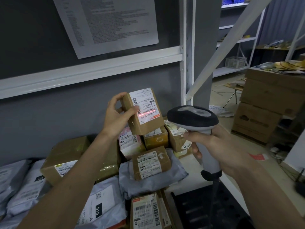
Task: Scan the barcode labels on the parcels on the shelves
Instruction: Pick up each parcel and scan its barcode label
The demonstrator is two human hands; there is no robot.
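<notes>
My left hand grips a small brown cardboard parcel and holds it up above the shelf, its white label facing me. A red scan line glows across the barcode on that label. My right hand grips the handle of a grey and black barcode scanner, whose head points at the parcel from the right, a short gap away. Below lie several more parcels: a large brown box, small labelled boxes, and grey mailer bags.
A white metal shelf beam crosses above the parcels, with an upright post to the right. A printed sheet hangs on the grey wall. Stacked brown cartons stand on the floor at the right, with more shelving behind.
</notes>
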